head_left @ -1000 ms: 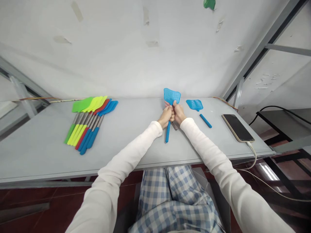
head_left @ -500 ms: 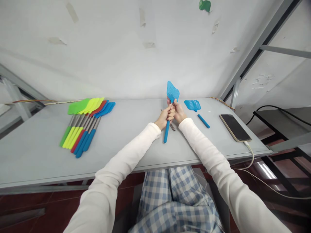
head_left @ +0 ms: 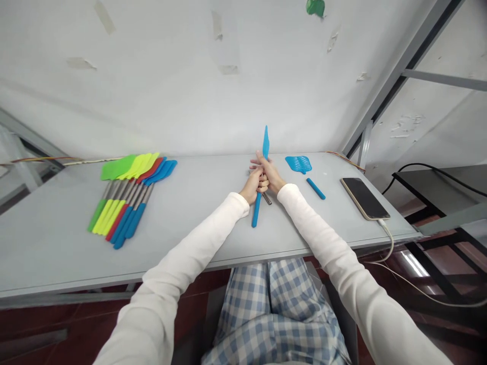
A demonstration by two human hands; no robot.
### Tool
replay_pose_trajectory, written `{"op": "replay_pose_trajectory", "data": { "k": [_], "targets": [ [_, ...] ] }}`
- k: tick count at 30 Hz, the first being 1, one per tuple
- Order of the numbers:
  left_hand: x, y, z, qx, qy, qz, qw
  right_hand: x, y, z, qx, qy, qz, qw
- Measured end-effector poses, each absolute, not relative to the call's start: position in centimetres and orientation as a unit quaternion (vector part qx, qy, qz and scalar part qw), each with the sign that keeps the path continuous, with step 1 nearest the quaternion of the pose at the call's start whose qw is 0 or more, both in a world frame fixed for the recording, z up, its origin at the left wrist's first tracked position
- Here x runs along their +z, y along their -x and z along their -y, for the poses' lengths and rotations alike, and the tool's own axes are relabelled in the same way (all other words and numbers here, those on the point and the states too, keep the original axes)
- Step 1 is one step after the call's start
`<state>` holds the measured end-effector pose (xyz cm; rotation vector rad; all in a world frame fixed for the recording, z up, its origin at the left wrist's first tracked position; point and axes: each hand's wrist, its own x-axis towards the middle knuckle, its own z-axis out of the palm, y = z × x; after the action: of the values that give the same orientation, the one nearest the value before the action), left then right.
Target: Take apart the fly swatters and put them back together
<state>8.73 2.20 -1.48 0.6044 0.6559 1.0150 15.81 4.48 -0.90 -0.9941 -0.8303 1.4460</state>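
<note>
A blue fly swatter (head_left: 256, 210) stands nearly upright in front of me, its head turned edge-on. My left hand (head_left: 254, 186) is closed round its shaft, just above the blue handle. Higher up, my right hand (head_left: 271, 175) grips it below the head, thumb up along it and some fingers reaching out to the left. Both hands touch and hide most of the shaft. Under them a metal rod (head_left: 268, 198) lies on the table, partly covered. To the right lie a loose blue swatter head (head_left: 299, 163) and a separate blue handle (head_left: 315, 188).
A fanned row of several green, yellow, red and blue fly swatters (head_left: 131, 197) lies on the left of the grey table (head_left: 190, 223). At the right a phone (head_left: 364, 198) is plugged into a white cable (head_left: 388, 237). A white wall (head_left: 171, 91) rises behind the table.
The swatter's head has turned from showing its broad face to edge-on. My right hand has rolled over, its fingers now stretching leftward. My left hand keeps its hold. The view has shifted slightly.
</note>
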Motion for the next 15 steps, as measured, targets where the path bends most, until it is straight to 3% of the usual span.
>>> {"op": "replay_pose_trajectory", "data": {
  "k": [3, 8, 15],
  "targets": [
    [-1.5, -8.8, -2.1, 0.467, -0.276, -0.319, 0.777, -1.2, -15.8, -4.6, 0.591, 0.448, 0.367, 0.562],
    [-1.5, -8.9, -2.0, 0.449, -0.277, -0.284, 0.801, -1.3, -16.4, -5.3, 0.653, 0.424, 0.36, 0.513],
    [-1.1, -8.4, -1.5, 0.41, -0.249, -0.234, 0.846, -1.1, -18.5, -7.0, 0.627, 0.36, 0.299, 0.623]
  ]
}}
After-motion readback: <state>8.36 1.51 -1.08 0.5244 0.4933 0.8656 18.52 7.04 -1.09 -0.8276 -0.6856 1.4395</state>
